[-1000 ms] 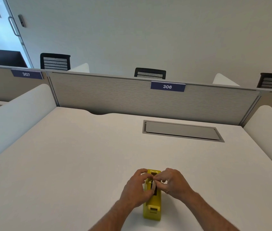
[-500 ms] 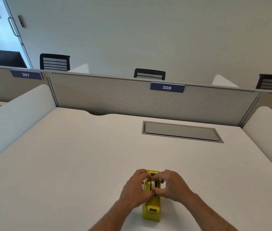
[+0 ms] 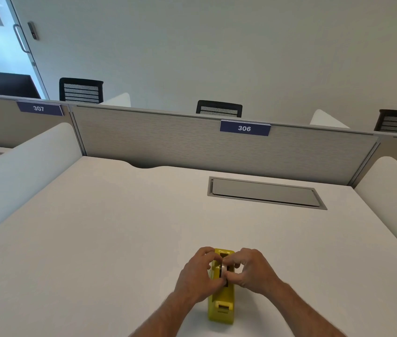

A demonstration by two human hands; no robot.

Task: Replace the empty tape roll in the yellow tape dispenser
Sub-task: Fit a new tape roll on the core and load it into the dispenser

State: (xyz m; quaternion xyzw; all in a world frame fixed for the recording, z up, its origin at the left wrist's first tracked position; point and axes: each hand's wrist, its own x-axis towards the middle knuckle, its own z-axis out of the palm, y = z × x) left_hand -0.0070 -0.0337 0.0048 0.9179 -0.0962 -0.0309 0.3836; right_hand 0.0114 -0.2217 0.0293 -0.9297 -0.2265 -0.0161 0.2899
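A yellow tape dispenser (image 3: 221, 305) stands on the white desk (image 3: 119, 227) near its front edge, with its cutter end toward me. Both hands meet over its middle. My left hand (image 3: 198, 276) curls round the dispenser's left side. The fingers of my right hand (image 3: 251, 269) pinch a pale tape roll (image 3: 223, 269) that sits in the dispenser's slot. Fingers hide most of the roll and the slot.
A grey cable hatch (image 3: 265, 193) is set flush into the desk at the back right. A grey partition (image 3: 192, 139) labelled 306 closes the far edge, and white side panels (image 3: 22, 166) flank the desk. Black chairs stand behind the partition.
Both hands have closed in tighter over the dispenser's middle, and the pale roll now sits lower between the fingers. The dispenser has stayed in place.
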